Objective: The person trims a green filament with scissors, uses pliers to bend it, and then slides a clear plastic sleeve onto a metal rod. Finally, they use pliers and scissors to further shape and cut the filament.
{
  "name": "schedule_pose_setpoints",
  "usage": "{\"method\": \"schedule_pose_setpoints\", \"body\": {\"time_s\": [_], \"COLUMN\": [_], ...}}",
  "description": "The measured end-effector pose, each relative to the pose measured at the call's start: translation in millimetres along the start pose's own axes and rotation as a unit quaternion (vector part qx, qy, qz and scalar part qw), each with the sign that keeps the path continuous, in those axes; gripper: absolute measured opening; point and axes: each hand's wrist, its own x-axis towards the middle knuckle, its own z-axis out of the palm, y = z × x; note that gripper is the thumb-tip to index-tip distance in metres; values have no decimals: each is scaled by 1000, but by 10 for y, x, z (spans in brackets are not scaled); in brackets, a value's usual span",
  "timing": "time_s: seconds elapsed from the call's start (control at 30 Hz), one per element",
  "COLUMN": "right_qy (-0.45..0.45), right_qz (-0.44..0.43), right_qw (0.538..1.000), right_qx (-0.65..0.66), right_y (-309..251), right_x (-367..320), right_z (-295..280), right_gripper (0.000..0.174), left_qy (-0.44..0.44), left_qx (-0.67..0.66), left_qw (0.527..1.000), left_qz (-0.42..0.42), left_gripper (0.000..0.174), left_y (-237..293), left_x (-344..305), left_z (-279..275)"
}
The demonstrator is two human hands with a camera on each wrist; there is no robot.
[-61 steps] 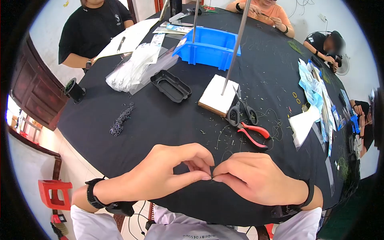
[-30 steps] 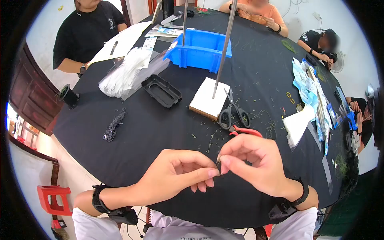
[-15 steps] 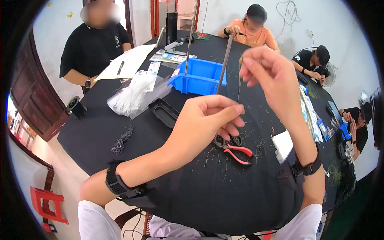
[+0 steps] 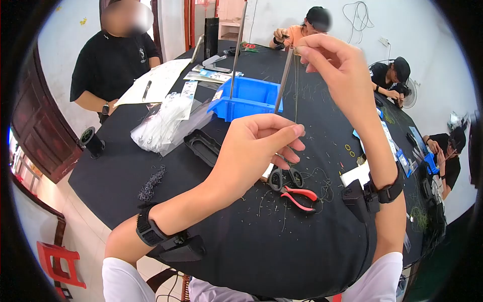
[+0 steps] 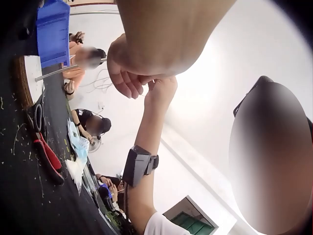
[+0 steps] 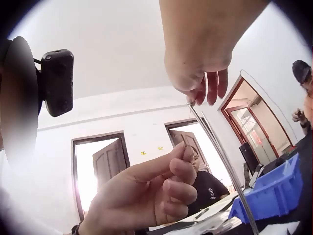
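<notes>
Left hand: thumb and index finger closed in a pinch on the lower end of a thin line, other fingers loosely bent; right hand, held higher, pinches the upper end beside the tip of a metal rod. Line runs near-vertical between the hands, above the table; red-handled pliers and black scissors lie close together below.
</notes>
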Motion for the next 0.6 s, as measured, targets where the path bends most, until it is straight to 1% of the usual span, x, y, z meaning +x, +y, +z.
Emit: {"method": "schedule_pose_setpoints", "body": {"time_s": [0.1,0.3,0.4,0.5,0.6], "right_qy": [-25,-66,-61,-24,-57], "right_qz": [-2,50,72,46,18], "right_qw": [1000,989,984,982,986], "right_qx": [15,123,154,181,153], "right_y": [38,144,173,169,161], "right_x": [11,-45,-69,-31,36], "right_z": [-20,-4,9,19,-21], "right_gripper": [16,20,19,19,20], "left_qy": [-4,-8,0,9,11], "left_qx": [-2,2,6,12,19], "left_qw": [1000,1000,1000,1000,1000], "left_qz": [-4,-19,-17,-5,7], "left_gripper": [19,18,18,18,17], "left_y": [-30,-106,-137,-125,-85], "left_x": [22,44,55,69,62], "left_z": [3,-5,-8,8,19]}}
